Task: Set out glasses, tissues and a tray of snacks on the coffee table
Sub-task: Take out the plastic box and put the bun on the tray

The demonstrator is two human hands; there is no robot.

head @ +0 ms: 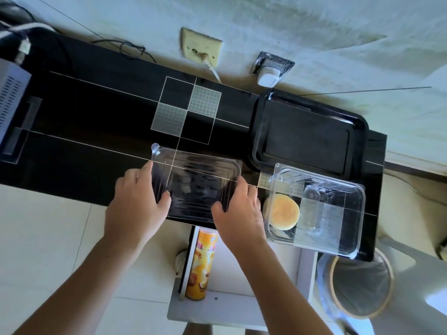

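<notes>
A clear plastic lid lies flat on the black cabinet top. My left hand grips its left edge and my right hand grips its right edge. To the right stands a clear plastic box holding one round yellow pastry at its left end. Behind the box sits an empty black tray. An orange can of crisps lies in the open white drawer below the hands.
A grey device stands at the cabinet's left end. On the wall behind are a socket plate with a cable and a white plug. A lined waste bin stands on the floor at the right.
</notes>
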